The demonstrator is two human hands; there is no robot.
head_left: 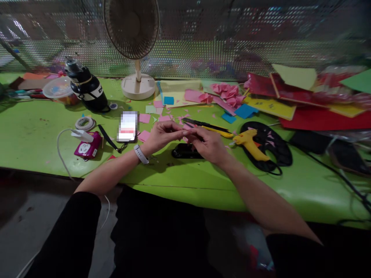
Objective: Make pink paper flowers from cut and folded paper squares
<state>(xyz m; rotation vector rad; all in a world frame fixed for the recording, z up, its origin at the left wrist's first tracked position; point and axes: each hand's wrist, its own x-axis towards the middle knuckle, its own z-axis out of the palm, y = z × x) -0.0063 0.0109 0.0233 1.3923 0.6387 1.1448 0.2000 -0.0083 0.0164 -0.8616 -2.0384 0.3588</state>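
My left hand (164, 135), with a white band (141, 154) on its wrist, meets my right hand (210, 144) above the green table. The fingertips of both hands pinch together at the same spot. Whatever sits between them is too small and hidden to name. Below my right hand lies a black oblong object (185, 151), partly covered by the fingers. Just behind the hands are a yellow box cutter (217, 132) and black-handled scissors (203, 123). Pink paper scraps (144, 136) lie scattered around my left hand.
On the left stand a phone (128, 126), a magenta power adapter (88, 146), tape (85, 123) and a dark bottle (88, 88). A fan (138, 87) is behind. To the right, a yellow glue gun (251, 144) rests on a black pad (282, 148); coloured sheets (313, 122) pile up beyond.
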